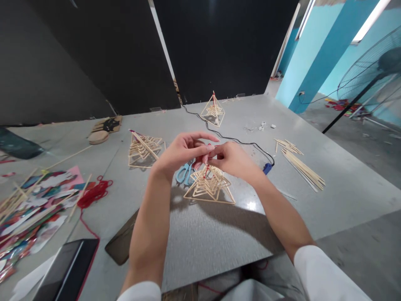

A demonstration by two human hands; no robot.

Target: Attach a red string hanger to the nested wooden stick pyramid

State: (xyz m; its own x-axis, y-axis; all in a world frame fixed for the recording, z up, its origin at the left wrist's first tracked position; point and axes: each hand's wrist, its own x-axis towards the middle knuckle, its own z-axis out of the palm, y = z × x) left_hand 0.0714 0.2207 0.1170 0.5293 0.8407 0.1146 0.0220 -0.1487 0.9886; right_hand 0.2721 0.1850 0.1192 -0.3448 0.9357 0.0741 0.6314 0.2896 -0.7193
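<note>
A pyramid of thin wooden sticks (210, 186) stands on the grey table in front of me, with red yarn (206, 170) wound at its top. Just above that tip, my left hand (188, 152) pinches the red yarn between thumb and fingers. My right hand (233, 161) meets it from the other side, its fingertips also closed on the yarn. The fingers partly hide the yarn and the tip. Light blue scissors (185, 172) lie behind the pyramid, partly covered by my left hand.
Other stick pyramids stand at the left (144, 148) and the back (213, 110). Loose sticks (303, 169) and a black cable (241, 142) lie to the right. A red yarn bundle (95, 192), colourful scraps (40, 200) and a dark box-like object (67, 267) are on the left.
</note>
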